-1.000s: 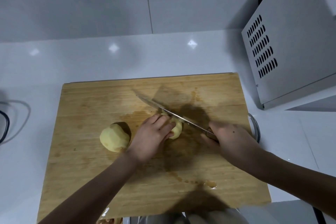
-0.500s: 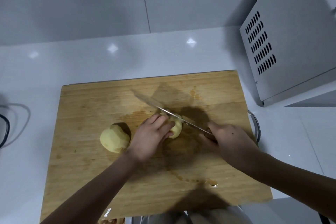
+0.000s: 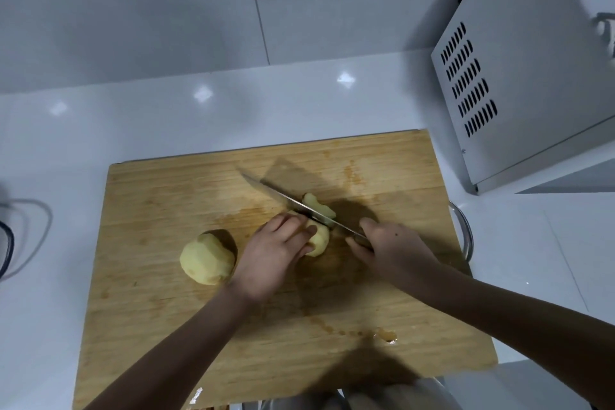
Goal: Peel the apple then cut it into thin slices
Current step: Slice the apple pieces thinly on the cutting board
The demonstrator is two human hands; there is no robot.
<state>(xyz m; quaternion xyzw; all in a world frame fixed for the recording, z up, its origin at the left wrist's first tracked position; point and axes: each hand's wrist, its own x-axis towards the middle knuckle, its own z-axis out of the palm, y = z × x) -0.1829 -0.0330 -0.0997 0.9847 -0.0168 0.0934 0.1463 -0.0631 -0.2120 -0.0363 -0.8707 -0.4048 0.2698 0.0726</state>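
Note:
A peeled apple half point(image 3: 207, 258) lies on the wooden cutting board point(image 3: 166, 326), left of my hands. My left hand point(image 3: 274, 253) holds down the other peeled apple piece point(image 3: 318, 239) with curled fingers. My right hand point(image 3: 392, 248) grips the handle of a knife point(image 3: 286, 198), whose blade runs diagonally up-left across that piece. A thin cut slice point(image 3: 317, 205) lies on the far side of the blade.
A white appliance with vent slots point(image 3: 519, 76) stands at the right, close to the board's far right corner. A glass bowl rim point(image 3: 464, 230) shows at the board's right edge. A dark cable point(image 3: 8, 243) loops at the far left. White counter surrounds the board.
The knife has come down through the apple piece and a thin slice now lies separated behind the blade. My hands stay in nearly the same place.

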